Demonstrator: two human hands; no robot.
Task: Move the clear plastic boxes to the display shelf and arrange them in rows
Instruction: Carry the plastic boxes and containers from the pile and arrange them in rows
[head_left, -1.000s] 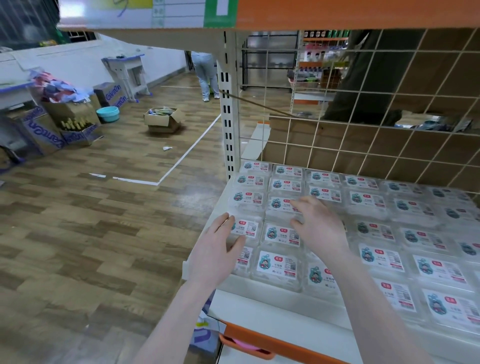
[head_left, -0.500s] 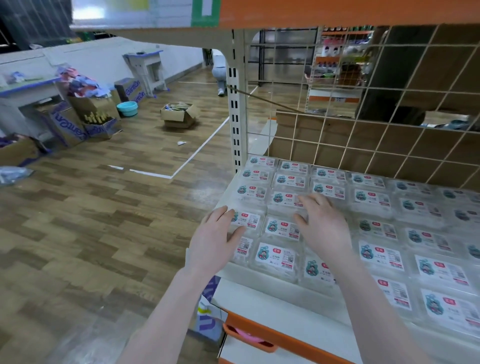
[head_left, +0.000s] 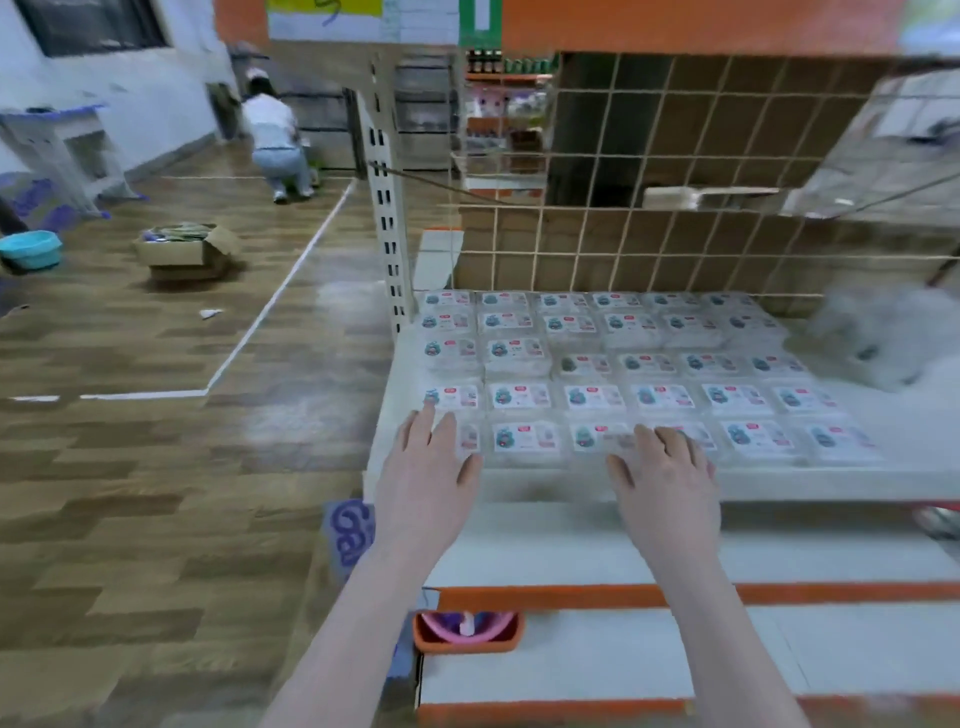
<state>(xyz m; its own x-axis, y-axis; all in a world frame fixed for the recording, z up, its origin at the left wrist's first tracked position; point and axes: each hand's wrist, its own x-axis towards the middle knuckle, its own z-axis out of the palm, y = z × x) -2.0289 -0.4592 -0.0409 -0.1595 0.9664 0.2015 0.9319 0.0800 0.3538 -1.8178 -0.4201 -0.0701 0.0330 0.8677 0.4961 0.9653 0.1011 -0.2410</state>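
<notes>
Boxes (head_left: 592, 400) sit in rows on the shelf (head_left: 810, 486), wire grid (head_left: 675, 182) behind. Left hand (head_left: 431, 467) and right hand (head_left: 662, 473), fingers flat and spread, rest on the front row, gripping nothing. Carton (head_left: 184, 252), basin (head_left: 30, 248) and a crouching person (head_left: 272, 145) on the floor to the left.

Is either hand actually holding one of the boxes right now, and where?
Neither. The left hand and right hand lie flat, fingers straight, on the front row of clear plastic boxes, gripping nothing.

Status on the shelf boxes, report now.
Left hand open, fingers flat on front-left box. Right hand open on front-row boxes. Clear plastic boxes lined in rows on display shelf. Nothing obstructing.
</notes>
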